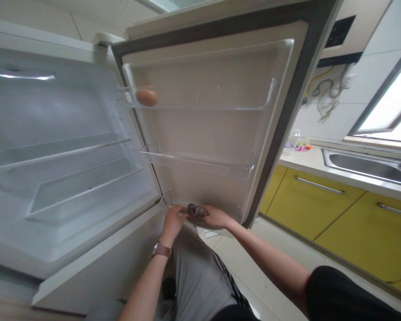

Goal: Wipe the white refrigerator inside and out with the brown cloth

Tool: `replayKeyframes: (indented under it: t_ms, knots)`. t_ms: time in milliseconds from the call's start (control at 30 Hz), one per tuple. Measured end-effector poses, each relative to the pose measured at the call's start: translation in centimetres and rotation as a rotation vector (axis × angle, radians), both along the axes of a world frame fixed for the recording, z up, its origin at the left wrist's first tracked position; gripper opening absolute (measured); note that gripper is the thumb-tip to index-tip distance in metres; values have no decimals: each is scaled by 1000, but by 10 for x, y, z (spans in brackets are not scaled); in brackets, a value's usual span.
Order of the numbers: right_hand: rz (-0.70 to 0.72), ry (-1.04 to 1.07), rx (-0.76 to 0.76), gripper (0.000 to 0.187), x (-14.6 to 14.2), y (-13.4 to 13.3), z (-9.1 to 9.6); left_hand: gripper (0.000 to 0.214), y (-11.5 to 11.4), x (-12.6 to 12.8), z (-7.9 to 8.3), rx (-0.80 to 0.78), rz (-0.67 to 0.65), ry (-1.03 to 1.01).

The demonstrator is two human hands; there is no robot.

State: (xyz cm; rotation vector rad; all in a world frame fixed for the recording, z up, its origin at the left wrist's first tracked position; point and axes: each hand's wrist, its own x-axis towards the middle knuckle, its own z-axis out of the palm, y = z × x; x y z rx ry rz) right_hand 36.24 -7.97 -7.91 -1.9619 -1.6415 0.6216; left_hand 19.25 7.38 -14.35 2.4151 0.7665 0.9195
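A crumpled grey-brown cloth [197,211] is bunched up between my two hands, low in front of the open refrigerator door [203,129]. My left hand [174,220], with a watch on its wrist, pinches the cloth's left end. On the right end, the fingers of my right hand [215,217] are closed. Both hands are at the height of the door's bottom shelf, and part of that shelf is hidden behind them. A brown egg [147,96] lies at the left end of the door's clear upper shelf [203,107].
To the left stands the refrigerator's interior, with a glass shelf [60,149] and a lower panel [87,185]. The door's clear middle shelf [197,159] juts out above my hands. Beyond the door are yellow cabinets [316,203] and a steel sink [364,166].
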Motion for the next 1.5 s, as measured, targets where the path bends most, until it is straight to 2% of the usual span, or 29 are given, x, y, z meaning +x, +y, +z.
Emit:
replayKeyframes:
  t_ms: [100, 167, 233, 367, 467, 567, 633, 700, 833, 933, 1033, 1100, 1200, 1233, 1300, 1367, 1500]
  knots:
    - [-11, 20, 7, 37, -7, 7, 0, 7, 1, 0, -1, -6, -3, 4]
    - [19, 20, -10, 39, -1, 5, 2, 6, 1, 1, -1, -12, -11, 1]
    - [52, 17, -30, 42, 13, -3, 6, 2, 0, 4, 0, -12, -12, 4]
    - [84, -33, -21, 40, 41, -32, 16, 10, -4, 11, 3, 5, 13, 25]
    - [25, -33, 157, 38, 54, -61, 26, 11, -9, 17, 7, 3, 28, 40]
    - [-51, 102, 389, 43, 69, -93, 35, 13, -15, 24, 13, 9, 62, 73]
    - [-133, 186, 520, 43, 85, -116, 37, 14, -20, 30, 16, 13, 87, 89]
    - [-274, 226, 626, 44, 104, -141, 36, 14, -24, 35, 18, 26, 101, 95]
    - [-664, 153, 808, 52, 140, -191, 25, 15, -28, 46, 18, 92, 120, 104]
    - [-958, 46, 940, 58, 151, -211, 7, 16, -28, 51, 17, 124, 126, 119]
    - [-1118, 121, 956, 67, 144, -197, -22, 17, -28, 53, 18, 136, 131, 142]
    - [-1083, 249, 904, 70, 128, -171, -48, 16, -28, 51, 19, 144, 134, 152]
    - [-877, 382, 779, 65, 93, -122, -88, 16, -27, 48, 19, 149, 122, 157]
    - [-853, 387, 770, 62, 80, -109, -99, 16, -27, 47, 19, 148, 118, 156]
    - [-866, 372, 815, 58, 59, -90, -118, 16, -26, 45, 18, 147, 112, 149]
    - [-936, 437, 866, 55, 47, -83, -130, 16, -25, 44, 17, 146, 110, 139]
    - [-1130, 997, 898, 43, 53, -87, -143, 15, -25, 43, 15, 143, 105, 129]
